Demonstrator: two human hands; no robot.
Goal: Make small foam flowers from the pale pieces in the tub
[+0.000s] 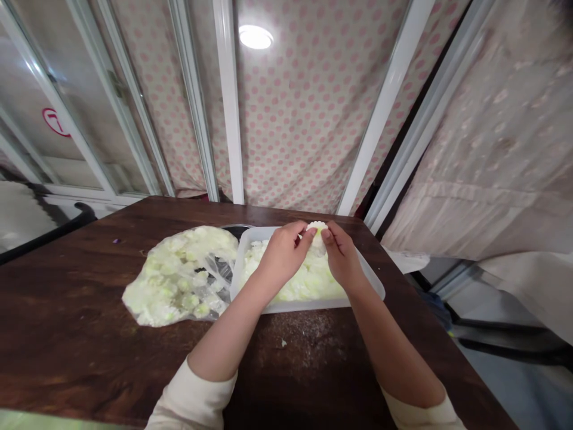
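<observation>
Both my hands are above a white plastic tray (290, 306), and my left hand (284, 254) and my right hand (342, 257) pinch a small crimped white dumpling (317, 237) from either side. Its scalloped edge points up, and my fingers hide its lower part. The tray holds a heap of pale green-white dumplings (295, 278), partly hidden behind my hands and forearms. To the left of the tray, a clear plastic bag (179, 278) lies flat with similar pale dumplings pressed inside.
Flour is scattered on the dark wooden table (89, 310) in front of the tray. A dark bowl rim (235, 228) shows behind the bag. A polka-dot curtain (290, 119) and white window frames stand beyond the table's far edge.
</observation>
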